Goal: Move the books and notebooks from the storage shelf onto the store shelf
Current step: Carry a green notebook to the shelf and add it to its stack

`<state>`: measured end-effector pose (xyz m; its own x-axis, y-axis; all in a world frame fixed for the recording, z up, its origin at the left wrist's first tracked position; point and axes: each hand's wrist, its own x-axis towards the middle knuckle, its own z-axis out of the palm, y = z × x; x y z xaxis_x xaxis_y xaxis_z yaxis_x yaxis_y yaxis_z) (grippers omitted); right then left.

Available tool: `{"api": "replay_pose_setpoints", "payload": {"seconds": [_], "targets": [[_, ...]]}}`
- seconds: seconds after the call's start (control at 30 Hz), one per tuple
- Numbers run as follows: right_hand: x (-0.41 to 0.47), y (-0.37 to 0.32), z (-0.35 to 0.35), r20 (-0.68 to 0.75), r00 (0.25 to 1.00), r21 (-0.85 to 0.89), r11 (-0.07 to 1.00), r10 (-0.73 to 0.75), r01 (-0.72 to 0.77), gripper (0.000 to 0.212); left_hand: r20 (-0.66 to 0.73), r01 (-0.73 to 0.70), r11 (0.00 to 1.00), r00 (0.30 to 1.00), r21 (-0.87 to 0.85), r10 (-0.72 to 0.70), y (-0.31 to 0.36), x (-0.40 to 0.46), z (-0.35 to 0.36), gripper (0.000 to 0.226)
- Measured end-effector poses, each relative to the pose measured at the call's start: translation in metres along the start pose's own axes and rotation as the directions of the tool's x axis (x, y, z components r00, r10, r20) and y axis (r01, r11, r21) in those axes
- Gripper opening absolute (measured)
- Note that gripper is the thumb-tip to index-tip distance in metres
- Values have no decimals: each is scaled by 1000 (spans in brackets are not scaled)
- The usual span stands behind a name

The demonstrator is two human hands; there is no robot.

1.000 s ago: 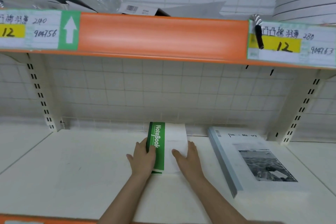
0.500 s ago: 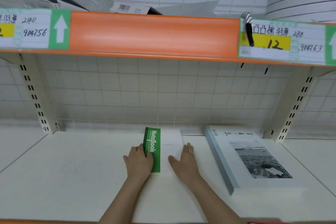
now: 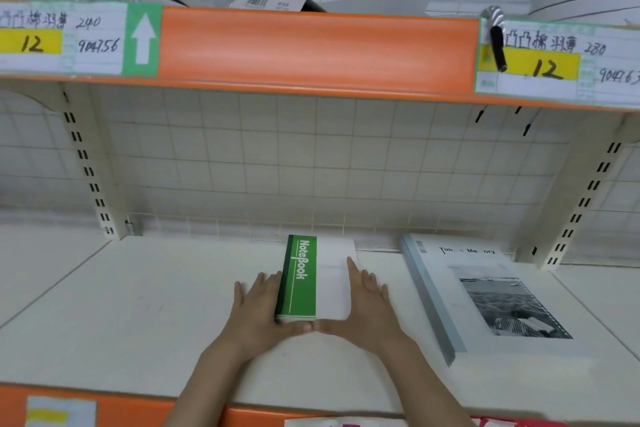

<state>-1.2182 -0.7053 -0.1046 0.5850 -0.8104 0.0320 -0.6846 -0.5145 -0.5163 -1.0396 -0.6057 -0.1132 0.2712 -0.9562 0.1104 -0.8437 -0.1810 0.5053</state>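
A green-and-white stack of notebooks (image 3: pixel 299 277) marked "NoteBook" lies flat on the cream store shelf (image 3: pixel 138 305), close to the back wall. My left hand (image 3: pixel 258 312) presses against its left side and my right hand (image 3: pixel 367 308) against its right side. Fingers point toward the wall, and both thumbs meet along the stack's near edge. The stack is clasped between the two hands. To the right, apart from my hands, lies a larger grey stack of books (image 3: pixel 485 291) with a black-and-white photo cover.
An orange-fronted upper shelf (image 3: pixel 311 48) with handwritten price labels hangs overhead, holding plastic-wrapped goods. Slotted uprights stand at the back left (image 3: pixel 88 163) and back right (image 3: pixel 585 194). Bare shelf surface stretches to the left of the notebooks. The shelf's orange front lip (image 3: pixel 121 406) runs along the bottom.
My hands slid off the top of the notebook stack to its sides, and the thumbs came together at its near edge. The stack sits slightly closer to the back wall.
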Motion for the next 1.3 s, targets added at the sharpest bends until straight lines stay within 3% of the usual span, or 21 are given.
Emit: {"api": "replay_pose_setpoints", "payload": {"seconds": [0.17,0.23,0.5,0.9,1.07,1.3], "targets": [[3,4,4,-38,999,10,1000,-13,13,127,-100,-53,997,994,-53,47,11,-7,-3,75],[4,4,5,-64,998,21,999,-22,24,124,-117,-48,998,992,-44,43,13,-8,-4,70],[4,3,6,-115,993,77,996,-40,49,111,-128,-15,998,992,-65,7,11,-4,0,70],[-7,-7,1,-24,1000,24,1000,-5,5,122,-45,4,1000,999,14,-4,16,-7,-8,70],[-11,-19,-3,-2,994,-46,993,-106,106,111,-7,67,990,998,128,-67,13,-18,-19,91],[-13,-65,9,129,957,-80,959,-259,271,92,-99,227,953,972,199,-211,-19,-65,-61,89]]}}
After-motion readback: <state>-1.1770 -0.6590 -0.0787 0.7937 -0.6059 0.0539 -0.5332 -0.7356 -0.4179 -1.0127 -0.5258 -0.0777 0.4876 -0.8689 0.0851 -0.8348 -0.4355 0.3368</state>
